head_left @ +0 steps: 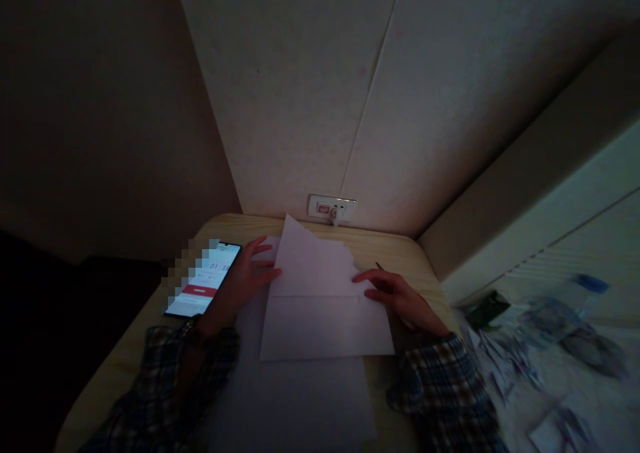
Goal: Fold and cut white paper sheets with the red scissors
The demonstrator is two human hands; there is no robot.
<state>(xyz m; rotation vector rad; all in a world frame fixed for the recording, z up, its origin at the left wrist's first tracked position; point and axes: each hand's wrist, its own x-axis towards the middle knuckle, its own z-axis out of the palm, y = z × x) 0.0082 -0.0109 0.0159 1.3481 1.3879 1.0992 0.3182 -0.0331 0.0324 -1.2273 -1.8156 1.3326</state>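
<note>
A white paper sheet (325,330) lies in front of me with a straight edge or crease running across it. Its upper part (313,266) rises to a point at the top left. More white paper (300,400) is spread beneath it. My left hand (253,276) is at the sheet's left side, fingers spread, one fingertip at the edge. On the right side, my right hand (397,296) has its fingers stretched apart, with fingertips touching the paper. A thin dark object, perhaps a pen (379,266), shows partly behind the right hand.
A lit phone (205,283) with a timer lies on the wooden table (420,256) at the left. The wall socket (331,208) holds a plug behind the table. To the right, scattered papers (510,366) and a clear bottle with a blue cap (565,306) lie on a pale surface.
</note>
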